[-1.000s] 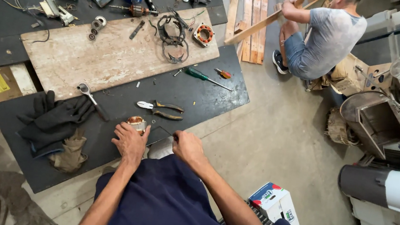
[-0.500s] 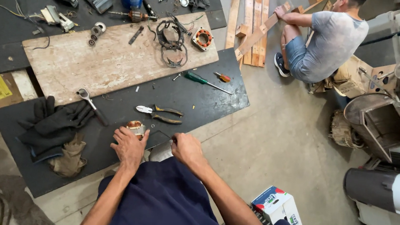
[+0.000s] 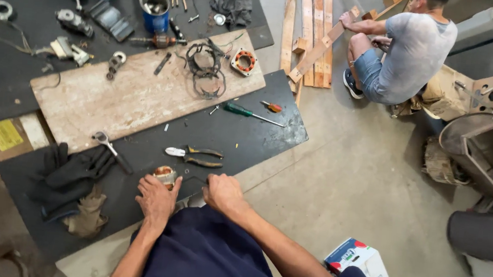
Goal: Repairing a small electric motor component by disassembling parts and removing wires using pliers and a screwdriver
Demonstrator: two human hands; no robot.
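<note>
At the near left, dark gloves (image 3: 71, 176) lie in a heap on the black mat (image 3: 246, 141), with a metal wrench (image 3: 111, 149) just right of them. The left hand (image 3: 156, 201) lies flat on the mat, fingers spread and loose, its fingertips touching a small copper-wound motor part (image 3: 164, 176); its grip is wide and closes on nothing. Just beyond, pliers (image 3: 193, 155) with dark handles lie apart from both hands. The right hand (image 3: 223, 192) is curled into a narrow grip at the mat's near edge; whether it holds anything, I cannot tell. Farther off, a worn wooden board (image 3: 136, 95) carries wire coils (image 3: 204, 74) and a round stator (image 3: 243, 61). A green-handled screwdriver (image 3: 252, 114) lies right of the board. At the far right another person (image 3: 409, 49) crouches on the floor by wooden slats (image 3: 307, 24).
</note>
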